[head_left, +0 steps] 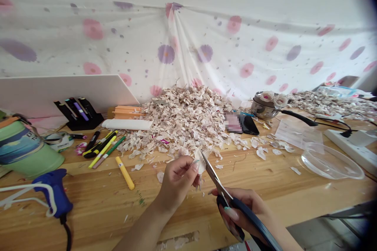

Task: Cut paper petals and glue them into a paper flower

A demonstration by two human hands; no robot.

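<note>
My left hand (pixel 178 178) pinches a small pale petal piece (pixel 201 163) above the wooden table (pixel 118 208). My right hand (pixel 244 211) grips blue-handled scissors (pixel 224 194). Their blades point up and left and meet the petal piece at its right edge. Behind both hands lies a big heap of pale petals (pixel 185 117), with loose scraps scattered on the wood around it.
A blue glue gun (pixel 54 192), green cup (pixel 25 151), several pens (pixel 103 147) and a yellow marker (pixel 125 172) lie left. A phone (pixel 249 124), a metal pot with paper flowers (pixel 266 106), a clear bowl (pixel 332 160) and a power strip (pixel 352 145) sit right.
</note>
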